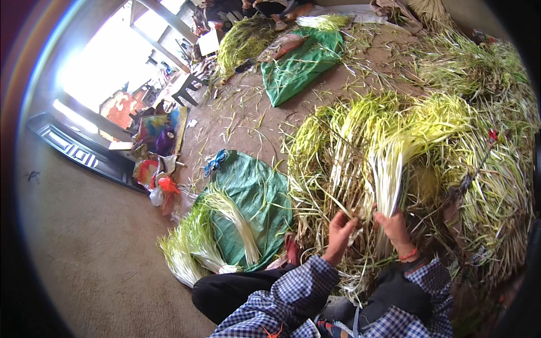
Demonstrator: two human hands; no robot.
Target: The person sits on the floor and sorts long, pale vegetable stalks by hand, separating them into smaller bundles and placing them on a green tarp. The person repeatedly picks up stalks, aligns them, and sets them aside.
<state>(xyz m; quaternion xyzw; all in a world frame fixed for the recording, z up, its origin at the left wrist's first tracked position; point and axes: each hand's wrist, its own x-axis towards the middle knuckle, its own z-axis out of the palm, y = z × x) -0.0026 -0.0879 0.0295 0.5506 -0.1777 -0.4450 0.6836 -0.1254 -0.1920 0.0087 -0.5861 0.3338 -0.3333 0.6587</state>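
Observation:
My right hand (393, 226) is closed round a bundle of long white-stemmed leafy stalks (388, 169), whose yellow-green leaves bend over to the upper right. Just left of it, my left hand (341, 232) pinches a thin stalk with brownish, peeling matter at the fingertips. Beneath and beyond both hands spreads a big heap of similar stalks (338, 160) with brown, dry outer parts. To the left, a small cleaned bunch (239, 224) lies on a green woven plastic sheet (266, 190), and thicker white and green bunches (190, 253) lie at the sheet's left edge.
Another green sheet (296, 72) lies farther off, near a second heap (245, 42) and a partly visible person (274, 12). More stalks (494, 169) are piled along the right. A dark stool (188, 88) and assorted bags (160, 169) stand at the left. Loose leaves litter the floor.

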